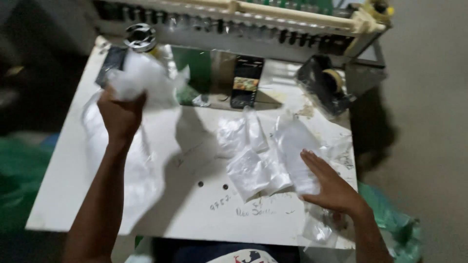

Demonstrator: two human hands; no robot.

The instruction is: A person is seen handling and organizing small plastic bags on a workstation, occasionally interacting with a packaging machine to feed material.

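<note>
My left hand [121, 114] is raised over the left part of the white table [195, 214], closed around a crumpled clear plastic bag [141, 80]. My right hand [327, 182] lies flat, fingers apart, on a clear plastic bag with white contents [298, 151] at the right of the table. Beside it lie two more small clear packets [251, 170] holding white material, overlapping one another.
A tape dispenser [325, 85] sits at the back right, a dark phone-like object [246, 80] at the back middle and a metal spool [140, 36] at the back left. A machine frame [243, 24] runs along the far edge. Green bags [399, 224] lie beside the table.
</note>
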